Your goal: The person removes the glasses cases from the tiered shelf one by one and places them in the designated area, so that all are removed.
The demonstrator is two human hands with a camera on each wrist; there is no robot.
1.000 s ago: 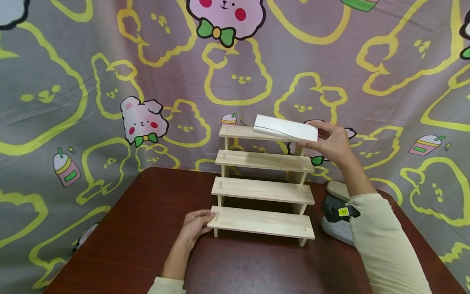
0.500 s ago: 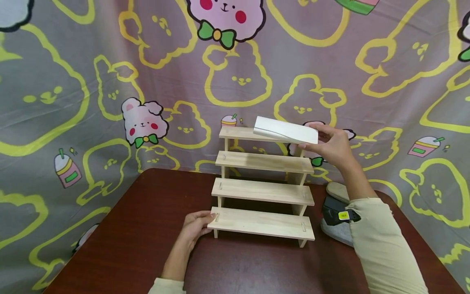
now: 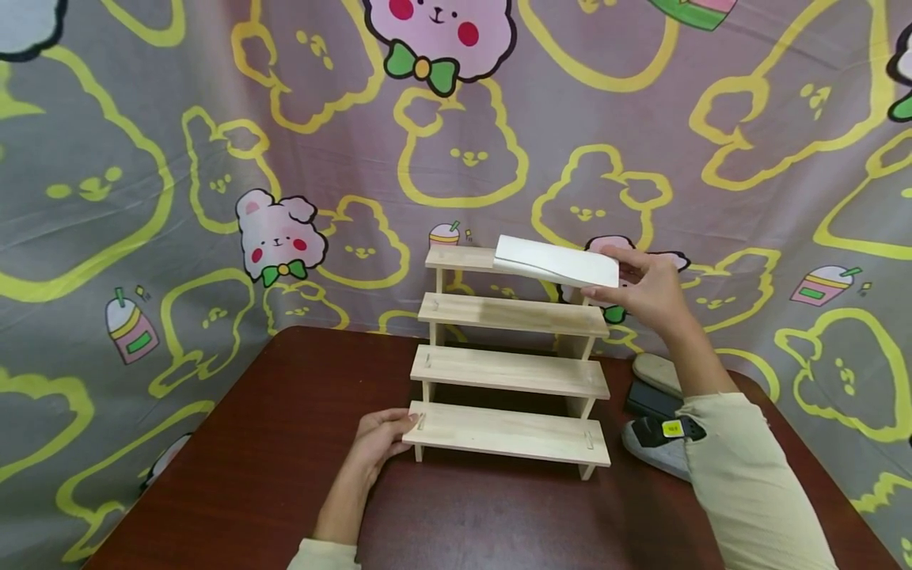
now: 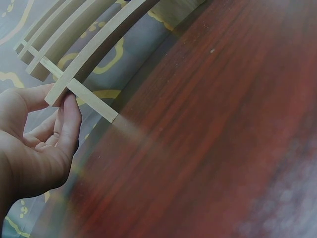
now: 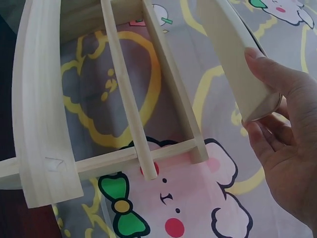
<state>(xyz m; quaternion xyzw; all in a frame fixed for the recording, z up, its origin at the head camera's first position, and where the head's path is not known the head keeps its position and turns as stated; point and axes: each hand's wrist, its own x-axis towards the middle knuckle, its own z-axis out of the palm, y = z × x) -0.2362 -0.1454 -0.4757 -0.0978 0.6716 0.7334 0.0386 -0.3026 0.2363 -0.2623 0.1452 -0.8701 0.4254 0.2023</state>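
Observation:
A four-tier pale wooden step shelf point(image 3: 509, 431) stands on the dark table. My left hand point(image 3: 378, 439) pinches the left end of its lowest board, thumb on top and fingers beneath, as the left wrist view also shows around the board end point(image 4: 62, 91). Up at the top board, my right hand point(image 3: 648, 289) grips the right end of a long white glasses case point(image 3: 556, 260) with a curved flap edge. The case tilts slightly, covering the right part of the top board in the head view. In the right wrist view a gap separates the case point(image 5: 240, 64) from the shelf's boards.
Right of the shelf lie a beige rounded item point(image 3: 655, 372), a black box point(image 3: 650, 400) and a grey rounded item point(image 3: 659, 457), partly behind the right sleeve. A patterned cloth point(image 3: 342, 142) hangs close behind the reddish-brown table point(image 3: 299, 412).
My right hand has lowered the white case a little toward the top board, with a slight shift right. My left hand stays at the lowest board.

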